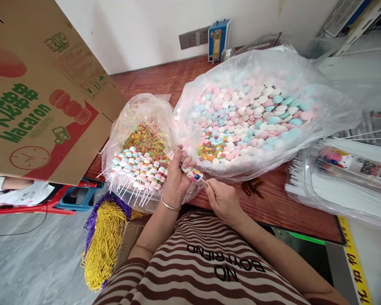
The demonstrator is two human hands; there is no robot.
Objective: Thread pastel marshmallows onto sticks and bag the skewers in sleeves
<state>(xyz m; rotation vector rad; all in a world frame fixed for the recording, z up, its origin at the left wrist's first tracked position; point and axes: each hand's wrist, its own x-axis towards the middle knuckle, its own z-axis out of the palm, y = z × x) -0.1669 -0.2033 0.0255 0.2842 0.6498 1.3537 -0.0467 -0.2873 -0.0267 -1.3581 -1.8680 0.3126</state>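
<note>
My left hand (177,176) is closed around a small printed candy wrapper (195,175), whose colourful end sticks out towards the right. My right hand (222,198) pinches a thin white stick (203,181) that leads to this wrapper; what is inside the wrapper is hidden. Beside my left hand, several marshmallow skewers (139,167) on white sticks lie over a clear bag of small ring-shaped candies (147,137). Beyond both hands, a large clear bag (190,93) holds pink, white and blue marshmallow discs (241,118), with some ring candies (211,151) near its front.
A big Macaron carton (51,97) stands at the left. On the right, a clear plastic tray (307,169) holds white sticks and printed wrappers. Brown twist ties (252,187) lie near the edge of the wooden table (279,199). Gold bead strands (106,241) hang at the lower left.
</note>
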